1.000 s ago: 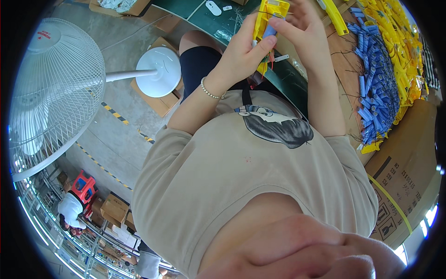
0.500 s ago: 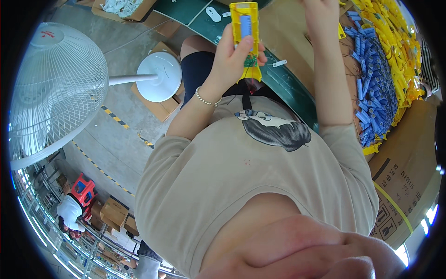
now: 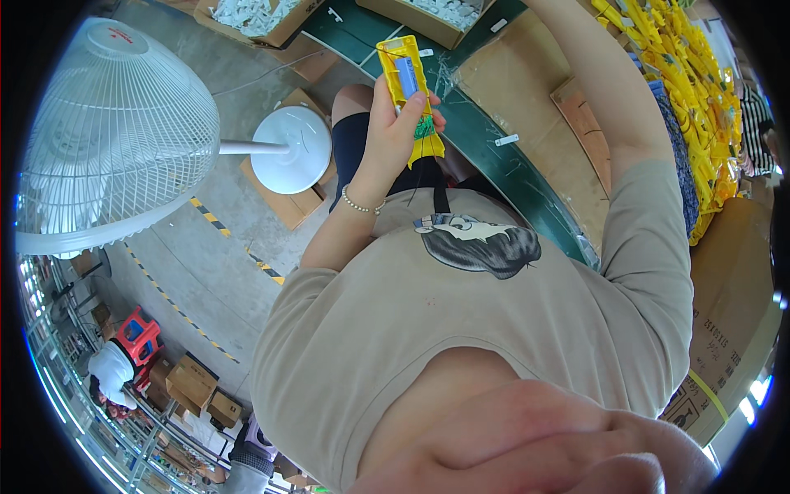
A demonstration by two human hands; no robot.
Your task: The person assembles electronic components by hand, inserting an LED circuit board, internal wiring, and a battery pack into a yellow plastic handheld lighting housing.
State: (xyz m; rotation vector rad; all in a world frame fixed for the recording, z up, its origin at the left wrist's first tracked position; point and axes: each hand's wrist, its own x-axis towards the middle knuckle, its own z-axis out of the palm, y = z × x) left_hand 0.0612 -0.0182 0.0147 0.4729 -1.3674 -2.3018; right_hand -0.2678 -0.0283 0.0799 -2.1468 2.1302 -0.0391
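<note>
This looks like a factory workshop. Loose yellow plastic parts (image 3: 695, 107) are heaped at one side, and cartons (image 3: 284, 31) of small white pieces stand by the green table (image 3: 524, 175), where a wired yellow casing (image 3: 398, 49) is in hand. Striped tape (image 3: 210, 216) marks the bare grey floor (image 3: 193, 267), a big fan (image 3: 115, 148) stands there, and beyond are metal racking (image 3: 156, 445), stacked boxes (image 3: 191, 383) and a co-worker (image 3: 111, 368) by a red stool (image 3: 138, 334).
</note>
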